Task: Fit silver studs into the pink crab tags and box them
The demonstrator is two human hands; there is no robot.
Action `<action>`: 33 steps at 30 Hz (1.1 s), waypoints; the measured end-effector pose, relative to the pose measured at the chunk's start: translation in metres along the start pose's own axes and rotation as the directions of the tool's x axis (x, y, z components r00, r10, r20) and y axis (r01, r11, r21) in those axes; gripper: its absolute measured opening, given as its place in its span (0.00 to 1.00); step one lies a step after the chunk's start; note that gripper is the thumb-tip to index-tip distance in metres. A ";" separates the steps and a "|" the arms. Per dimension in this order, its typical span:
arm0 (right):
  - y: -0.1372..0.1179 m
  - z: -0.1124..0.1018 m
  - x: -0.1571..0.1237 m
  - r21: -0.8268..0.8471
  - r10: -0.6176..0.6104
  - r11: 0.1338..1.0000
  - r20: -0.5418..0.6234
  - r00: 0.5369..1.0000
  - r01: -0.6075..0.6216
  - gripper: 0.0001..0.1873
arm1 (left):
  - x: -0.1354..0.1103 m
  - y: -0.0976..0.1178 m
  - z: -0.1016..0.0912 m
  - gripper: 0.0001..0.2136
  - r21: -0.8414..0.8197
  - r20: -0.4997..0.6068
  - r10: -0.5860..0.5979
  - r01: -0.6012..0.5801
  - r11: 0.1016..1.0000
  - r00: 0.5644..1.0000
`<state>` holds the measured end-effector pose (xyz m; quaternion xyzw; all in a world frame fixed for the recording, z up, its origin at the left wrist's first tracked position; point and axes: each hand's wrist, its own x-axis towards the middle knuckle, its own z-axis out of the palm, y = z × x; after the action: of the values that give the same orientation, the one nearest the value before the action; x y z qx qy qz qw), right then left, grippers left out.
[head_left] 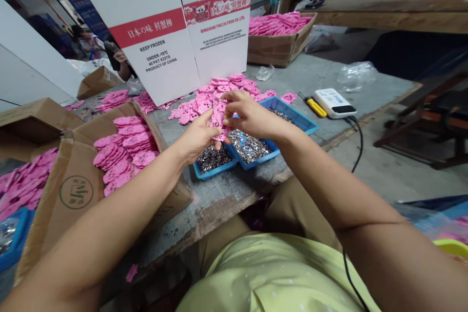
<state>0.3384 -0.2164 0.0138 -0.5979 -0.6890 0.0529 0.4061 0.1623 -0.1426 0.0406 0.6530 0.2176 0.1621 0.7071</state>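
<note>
My left hand [197, 135] and my right hand [248, 116] meet over a blue tray [307, 124] filled with small shiny metal pieces [248, 145]. Both hands pinch the same pink flat plastic piece [219, 118], the left from below, the right from above. A second, smaller blue tray [214, 168] of metal pieces lies just under my left hand. Behind my hands a loose pile of the same pink pieces [208, 97] spreads over the grey table.
An open cardboard box [78, 190] with stacked pink pieces stands at the left. A tall white carton [171, 24] rises behind the pile, another box of pink pieces [278, 46] further back. A white device [333, 103] with cable and a yellow tool [316, 107] lie at the right.
</note>
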 end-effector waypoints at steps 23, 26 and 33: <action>0.028 0.008 -0.013 0.582 0.348 0.810 -0.379 0.858 -0.071 0.06 | -0.001 0.006 0.000 0.18 -0.081 0.038 -0.007 0.010 0.997 0.999; 0.068 -0.006 -0.017 0.335 0.509 0.856 -0.417 0.753 -0.394 0.07 | 0.001 0.004 -0.002 0.15 -0.073 0.014 0.007 -0.006 0.997 1.000; 0.098 -0.010 -0.045 -0.618 0.743 0.494 -0.064 0.666 -0.611 0.15 | 0.002 0.002 -0.003 0.15 -0.019 -0.023 0.021 -0.021 1.000 1.000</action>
<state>0.4194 -0.2324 -0.0569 -0.9058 -0.4147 0.0542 0.0682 0.1624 -0.1386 0.0425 0.6465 0.2173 0.1792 0.7090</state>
